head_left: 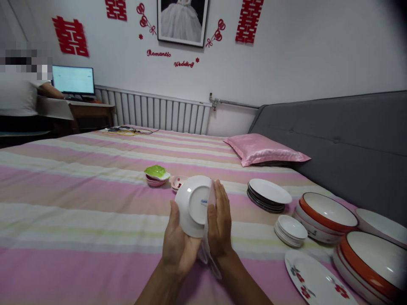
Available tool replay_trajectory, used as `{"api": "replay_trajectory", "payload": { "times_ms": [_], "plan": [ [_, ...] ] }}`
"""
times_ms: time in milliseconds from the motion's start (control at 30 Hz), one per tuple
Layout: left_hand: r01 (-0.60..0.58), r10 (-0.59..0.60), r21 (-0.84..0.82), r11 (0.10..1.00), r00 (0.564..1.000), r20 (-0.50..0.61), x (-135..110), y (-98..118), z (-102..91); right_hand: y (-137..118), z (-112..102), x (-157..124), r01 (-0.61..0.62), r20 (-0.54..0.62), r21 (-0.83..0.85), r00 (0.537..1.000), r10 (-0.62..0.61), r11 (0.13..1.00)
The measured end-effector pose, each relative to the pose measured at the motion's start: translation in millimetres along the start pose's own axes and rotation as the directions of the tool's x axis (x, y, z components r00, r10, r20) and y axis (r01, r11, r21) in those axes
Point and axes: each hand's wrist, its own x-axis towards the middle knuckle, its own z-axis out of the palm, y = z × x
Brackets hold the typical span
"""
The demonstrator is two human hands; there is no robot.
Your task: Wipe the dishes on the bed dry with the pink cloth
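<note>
My left hand (177,248) grips a small white dish (196,205) from below, thumb along its left edge. The dish is tilted up, its underside with a ring foot and a blue mark facing me. My right hand (221,222) presses a pale thin cloth (206,250) against the right side of the dish; the cloth hangs down below the palm. Just beyond the dish, partly covered by it, are small pink bowls (177,182). A green leaf-shaped dish (156,171) lies on more pink bowls to their left.
On the striped bed (95,203) to the right stand stacked plates (270,190), small white dishes (291,228), orange-rimmed bowls (329,212) and a flowered oval plate (318,279). A pink pillow (265,149) lies behind. At far left a person (19,93) sits by a monitor (73,79).
</note>
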Motion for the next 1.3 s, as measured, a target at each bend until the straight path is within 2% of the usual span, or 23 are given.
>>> {"api": "replay_trajectory", "payload": {
  "times_ms": [67, 233, 367, 500, 633, 700, 833, 1033, 1200, 1300],
  "plan": [
    [-0.009, 0.009, -0.032, 0.999, 1.000, 0.001, 1.2, 5.8, -2.0, -7.3, 0.2, -2.7, 0.073, 0.024, -0.076, 0.997, -0.071, 0.994],
    [-0.054, 0.048, -0.076, 0.996, 0.995, -0.082, 4.3, 18.4, -3.5, -15.4, 3.1, -7.7, 0.262, 0.136, -0.196, 0.962, -0.238, 0.945],
    [-0.032, 0.030, -0.102, 0.994, 0.999, -0.020, 5.4, 23.6, -4.0, -15.0, 5.4, -8.1, 0.349, 0.203, -0.172, 0.928, -0.314, 0.921],
    [-0.016, 0.017, -0.051, 0.999, 1.000, 0.013, 4.1, 23.3, -3.9, -14.1, 3.7, -6.9, 0.395, 0.287, -0.113, 0.891, -0.351, 0.912],
    [0.097, -0.097, 0.011, 0.995, 0.995, 0.006, 0.9, 17.2, -0.5, -13.3, 2.5, -6.4, 0.436, 0.326, -0.075, 0.861, -0.391, 0.897],
    [0.129, -0.126, 0.050, 0.990, 0.990, -0.061, -0.7, 12.4, 2.4, -13.2, 2.9, -6.8, 0.433, 0.332, -0.066, 0.859, -0.390, 0.899],
    [0.118, -0.088, 0.141, 0.983, 0.975, -0.202, -3.3, 2.8, 5.7, -13.7, 4.5, -8.5, 0.387, 0.303, -0.040, 0.883, -0.358, 0.921],
    [0.162, -0.122, 0.210, 0.964, 0.974, -0.188, -5.7, -11.0, -0.3, -17.0, 1.8, -6.4, 0.294, 0.242, -0.016, 0.928, -0.282, 0.956],
    [0.116, -0.056, 0.252, 0.961, 0.971, -0.231, -6.9, -26.5, -8.0, -21.2, -5.4, -0.3, 0.192, 0.162, -0.040, 0.970, -0.183, 0.981],
    [0.117, -0.041, 0.301, 0.946, 0.968, -0.246, -7.9, -32.8, -9.2, -23.4, -10.1, 2.8, 0.136, 0.162, -0.100, 0.980, -0.119, 0.986]
  ]
}}
